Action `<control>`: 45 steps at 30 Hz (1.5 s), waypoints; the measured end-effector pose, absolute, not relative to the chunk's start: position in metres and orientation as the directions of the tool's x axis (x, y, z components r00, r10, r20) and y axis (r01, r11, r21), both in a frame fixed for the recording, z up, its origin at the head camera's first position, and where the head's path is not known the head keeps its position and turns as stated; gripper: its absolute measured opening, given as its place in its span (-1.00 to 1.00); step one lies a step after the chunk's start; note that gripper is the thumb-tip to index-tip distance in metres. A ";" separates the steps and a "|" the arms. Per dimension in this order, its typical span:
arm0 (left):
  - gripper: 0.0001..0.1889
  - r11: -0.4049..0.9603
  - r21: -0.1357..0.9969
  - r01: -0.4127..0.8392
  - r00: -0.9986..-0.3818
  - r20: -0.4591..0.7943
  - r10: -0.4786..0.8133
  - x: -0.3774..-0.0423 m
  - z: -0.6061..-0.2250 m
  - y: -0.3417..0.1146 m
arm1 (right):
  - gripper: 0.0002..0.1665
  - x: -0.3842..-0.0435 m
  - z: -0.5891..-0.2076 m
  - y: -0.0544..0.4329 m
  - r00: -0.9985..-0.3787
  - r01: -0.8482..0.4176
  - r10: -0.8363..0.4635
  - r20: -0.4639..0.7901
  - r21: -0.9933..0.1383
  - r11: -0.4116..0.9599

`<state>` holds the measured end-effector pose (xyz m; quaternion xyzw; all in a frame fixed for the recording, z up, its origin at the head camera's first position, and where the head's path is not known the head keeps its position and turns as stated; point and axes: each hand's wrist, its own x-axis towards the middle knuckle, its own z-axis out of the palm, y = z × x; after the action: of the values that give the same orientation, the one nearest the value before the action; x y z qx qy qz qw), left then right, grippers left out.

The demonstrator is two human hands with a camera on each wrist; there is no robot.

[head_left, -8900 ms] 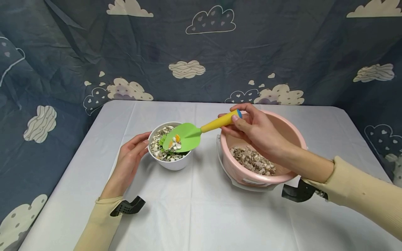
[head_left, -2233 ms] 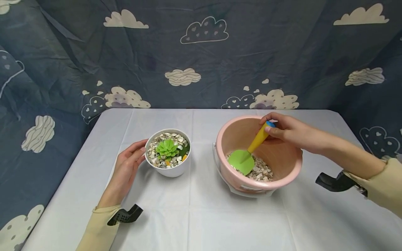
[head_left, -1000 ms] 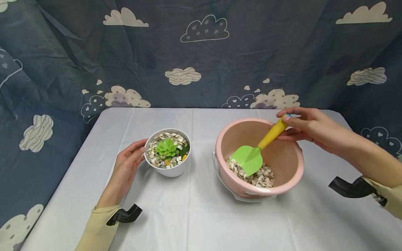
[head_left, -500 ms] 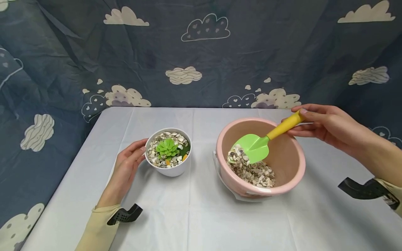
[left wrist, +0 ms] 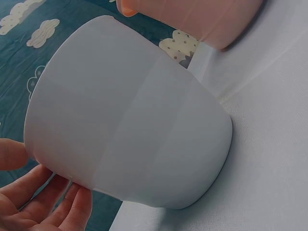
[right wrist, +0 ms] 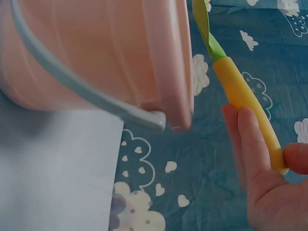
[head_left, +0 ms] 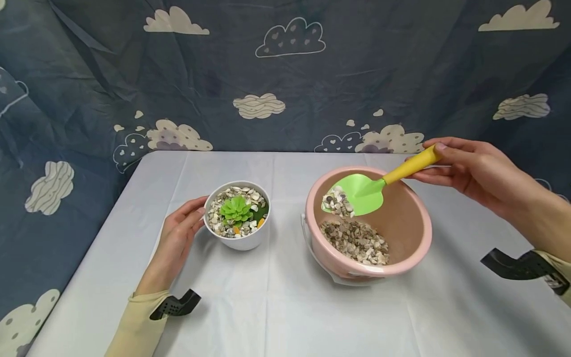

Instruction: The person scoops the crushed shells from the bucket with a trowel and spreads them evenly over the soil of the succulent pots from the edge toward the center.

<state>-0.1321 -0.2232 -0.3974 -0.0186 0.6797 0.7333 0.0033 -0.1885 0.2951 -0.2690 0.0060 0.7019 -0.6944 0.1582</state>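
Observation:
My right hand (head_left: 477,171) pinches the yellow handle of a small trowel (head_left: 401,171) between thumb and fingers. Its green blade carries a heap of pale pebbles (head_left: 337,201) over the pink bucket (head_left: 421,238), above the loose gravel (head_left: 357,243) inside. On the left, a white plant pot (head_left: 243,244) holds a green succulent (head_left: 236,210) surrounded by pebbles, with a few orange ones. The fingers of my left hand (head_left: 178,235) rest against the pot's left side, relaxed. In the left wrist view the thumb (left wrist: 12,155) lies near the rim.
A white cloth covers the table (head_left: 308,322). The bucket's grey handle (right wrist: 91,94) hangs down its side. Behind the table hangs a dark blue curtain (head_left: 214,64) with cloud prints. Black wrist cameras (head_left: 176,304) sit on both arms.
The trowel has gone from the gravel in the bucket to above it, lifting a load of pebbles. Earlier it tipped pebbles over the pot. The left hand stays at the pot.

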 end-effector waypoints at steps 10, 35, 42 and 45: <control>-0.54 -0.077 0.996 -0.037 -0.999 -0.040 -0.029 -0.133 -0.397 -0.223 | -0.64 -0.195 -0.266 0.280 -0.946 0.221 -0.265 -0.187 -0.969 -0.107; -0.56 -0.106 0.994 -0.024 -0.999 -0.028 -0.037 -0.133 -0.397 -0.223 | -0.27 -0.212 -0.242 0.211 -0.914 0.251 -0.372 -0.161 -0.946 -0.206; -0.56 -0.093 0.996 -0.016 -1.000 -0.018 -0.016 -0.134 -0.400 -0.224 | -0.39 -0.215 -0.240 0.197 -0.907 0.287 -0.378 -0.187 -0.930 -0.228; -0.56 -0.092 0.996 -0.018 -1.000 -0.020 -0.019 -0.134 -0.400 -0.225 | -0.44 -0.218 -0.241 0.190 -0.902 0.321 -0.373 -0.216 -0.915 -0.246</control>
<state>-0.1344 -0.2246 -0.4001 -0.0137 0.6736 0.7390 -0.0004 -0.2182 0.1905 -0.2414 -0.0229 0.5733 -0.7890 0.2199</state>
